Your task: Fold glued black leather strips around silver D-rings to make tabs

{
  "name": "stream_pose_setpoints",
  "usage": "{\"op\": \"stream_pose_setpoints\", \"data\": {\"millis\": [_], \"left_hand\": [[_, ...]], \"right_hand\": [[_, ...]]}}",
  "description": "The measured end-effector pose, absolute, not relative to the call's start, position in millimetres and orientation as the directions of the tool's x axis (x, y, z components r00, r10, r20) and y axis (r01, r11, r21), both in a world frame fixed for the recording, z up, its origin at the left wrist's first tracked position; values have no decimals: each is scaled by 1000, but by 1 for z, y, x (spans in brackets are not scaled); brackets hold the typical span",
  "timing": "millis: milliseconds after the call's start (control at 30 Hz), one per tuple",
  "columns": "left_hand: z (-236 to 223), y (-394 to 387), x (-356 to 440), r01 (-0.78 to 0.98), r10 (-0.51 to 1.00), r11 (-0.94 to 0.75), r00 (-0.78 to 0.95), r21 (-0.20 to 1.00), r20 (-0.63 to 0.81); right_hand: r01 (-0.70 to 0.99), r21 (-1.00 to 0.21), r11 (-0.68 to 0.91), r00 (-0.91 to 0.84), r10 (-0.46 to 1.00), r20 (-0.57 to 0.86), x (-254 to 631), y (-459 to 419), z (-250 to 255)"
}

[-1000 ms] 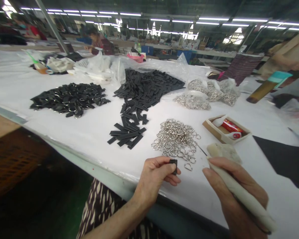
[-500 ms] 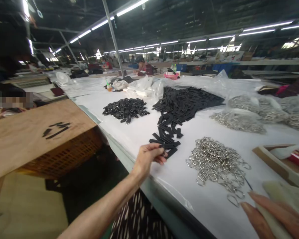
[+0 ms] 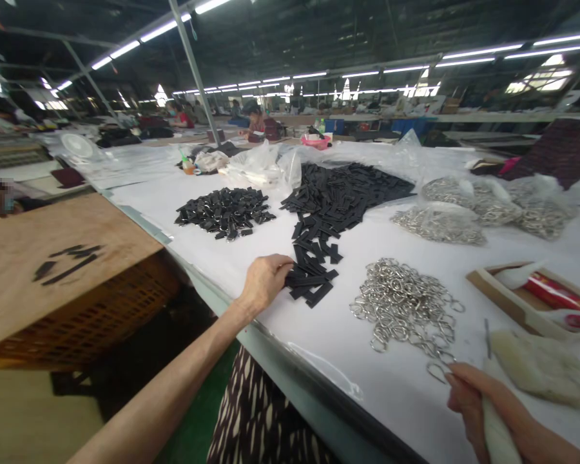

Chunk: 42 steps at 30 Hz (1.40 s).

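My left hand [image 3: 265, 280] reaches across the table's front edge, its fingers curled onto the near end of a small heap of flat black strips [image 3: 314, 283]. At the bottom right, my right hand [image 3: 488, 409] is closed round a white-wrapped tool handle [image 3: 497, 438], whose thin tip points up toward a loose pile of silver D-rings [image 3: 406, 306]. One ring lies alone just left of that hand. The strips run back into a much larger black pile [image 3: 348, 190].
A heap of black looped pieces with rings [image 3: 222, 211] lies at back left. Clear bags of rings [image 3: 468, 209] sit at back right, above a cardboard tray [image 3: 505, 293] holding a red tube. A pale wad [image 3: 541, 367] lies nearby. A wooden board [image 3: 53, 258] covers an orange crate.
My left hand left the spot in front of me, swung left and now rests on the black strips. The view turned left, so my right hand sits lower and further right.
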<state>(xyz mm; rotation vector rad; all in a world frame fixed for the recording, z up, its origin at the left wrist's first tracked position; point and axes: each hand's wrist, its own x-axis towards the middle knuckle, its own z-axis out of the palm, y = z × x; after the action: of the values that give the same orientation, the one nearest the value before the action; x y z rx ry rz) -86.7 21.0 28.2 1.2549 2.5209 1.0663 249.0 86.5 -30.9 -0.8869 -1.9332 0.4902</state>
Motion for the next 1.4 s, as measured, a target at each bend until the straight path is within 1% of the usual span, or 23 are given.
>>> {"op": "stream_pose_setpoints", "data": {"millis": [67, 100, 133, 167, 267, 300, 333, 400, 467, 533, 600, 667, 733, 800, 833, 867, 900, 933, 1033, 1133, 1200, 1300, 1400], "left_hand": [[23, 30, -68, 733, 838, 371, -529, 570, 136], [22, 35, -62, 763, 870, 356, -482, 539, 108], [23, 40, -59, 785, 893, 345, -444, 515, 79], [24, 45, -57, 804, 910, 333, -412, 493, 57], [27, 59, -59, 848, 938, 305, -346, 434, 17], [28, 62, -60, 883, 938, 323, -346, 341, 5], [29, 63, -61, 901, 944, 319, -331, 295, -10], [31, 64, -60, 910, 942, 326, -336, 256, -7], [33, 61, -58, 884, 922, 359, -386, 298, 32], [36, 58, -56, 833, 879, 410, -469, 372, 82], [40, 54, -53, 765, 834, 436, -542, 474, 108], [46, 50, -48, 658, 798, 445, -599, 608, 64], [52, 45, -37, 481, 804, 403, -593, 779, -49], [54, 41, -22, 193, 850, 315, -494, 929, -185], [53, 41, -14, 20, 869, 290, -424, 957, -254], [52, 40, -5, -131, 873, 282, -375, 950, -311], [49, 40, 3, -237, 883, 292, -305, 927, -356], [46, 41, 11, -297, 896, 322, -210, 899, -391], [35, 41, 31, -376, 902, 391, -26, 840, -432], [28, 40, 44, -400, 902, 397, 6, 826, -431], [27, 39, 48, -409, 899, 403, 10, 819, -438], [26, 39, 52, -413, 897, 404, 2, 816, -443], [25, 38, 53, -410, 905, 389, 2, 825, -426]], "right_hand": [[458, -588, 666, -338, 743, 578, 250, 86, -26], [493, -539, 683, -395, 728, 561, 252, 86, -22], [521, -508, 686, -396, 721, 568, 253, 85, -18], [551, -506, 663, -429, 746, 510, 254, 85, -14], [605, -550, 576, -407, 817, 408, 258, 86, -8], [624, -541, 563, -407, 826, 391, 258, 87, -8], [638, -521, 567, -421, 823, 381, 259, 89, -9], [649, -457, 608, -469, 793, 389, 258, 91, -12], [645, -374, 666, -531, 743, 409, 255, 92, -14], [638, -307, 706, -579, 703, 412, 250, 93, -15], [631, -240, 737, -625, 667, 406, 246, 93, -14], [616, -189, 765, -660, 631, 408, 242, 93, -13], [605, -124, 787, -683, 592, 428, 241, 93, -14], [592, -59, 804, -702, 551, 451, 242, 94, -17], [588, -31, 808, -708, 533, 462, 242, 94, -19], [587, -22, 810, -707, 526, 473, 243, 95, -21], [587, -38, 809, -698, 529, 482, 244, 95, -22], [588, -75, 805, -680, 543, 492, 246, 95, -23], [605, -289, 742, -571, 657, 492, 248, 93, -20], [594, -529, 606, -401, 793, 459, 244, 87, -9], [537, -629, 562, -321, 826, 464, 238, 86, 1], [445, -694, 566, -301, 824, 479, 225, 87, 12], [418, -696, 584, -305, 812, 498, 215, 91, 16]]}}
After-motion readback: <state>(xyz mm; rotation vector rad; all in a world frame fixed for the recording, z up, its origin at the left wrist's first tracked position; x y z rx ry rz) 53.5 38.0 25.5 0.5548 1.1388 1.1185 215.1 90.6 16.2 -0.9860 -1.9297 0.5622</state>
